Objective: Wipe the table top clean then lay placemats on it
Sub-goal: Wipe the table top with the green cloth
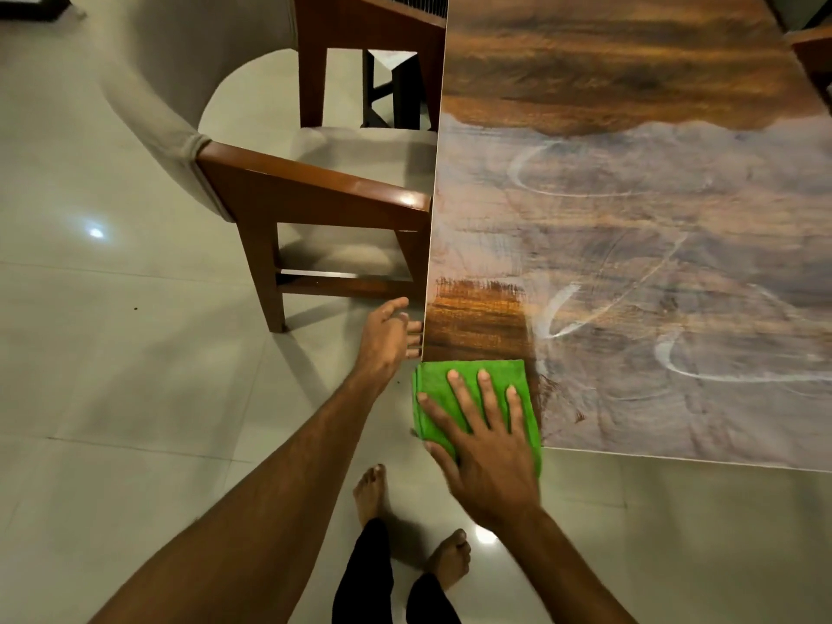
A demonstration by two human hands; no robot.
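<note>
Feet (370,493), bare and below dark trouser legs, stand on the pale tiled floor (112,353) at the near left corner of the worktop (608,60).

Right hand (484,448): palm down on a folded green cloth (454,380), fingers (488,398) straight and spread wide, pressing it flat rather than gripping it. The cloth lies on the near left corner of the worktop, and its near and left borders reach slightly past the edges.

Left hand (387,340): held beside the worktop's left edge, just beyond the cloth. Its fingers are loosely extended and apart, with the tips meeting the side of the edge. No object is held.

Directly beyond the cloth runs a short strip of dark, glossy wood (472,317), about as wide as the cloth. To its right and beyond it, a whitish film (630,263) dulls the middle of the worktop, crossed by curved white streaks. The far part shows clean brown grain with a soft sheen, and the film ends there in a wavy border.

Left of the worktop stands a wooden armchair (315,182) with a pale padded back, its arm end touching or nearly touching the worktop edge. A second chair (360,24) of the same wood stands farther along that side.
</note>
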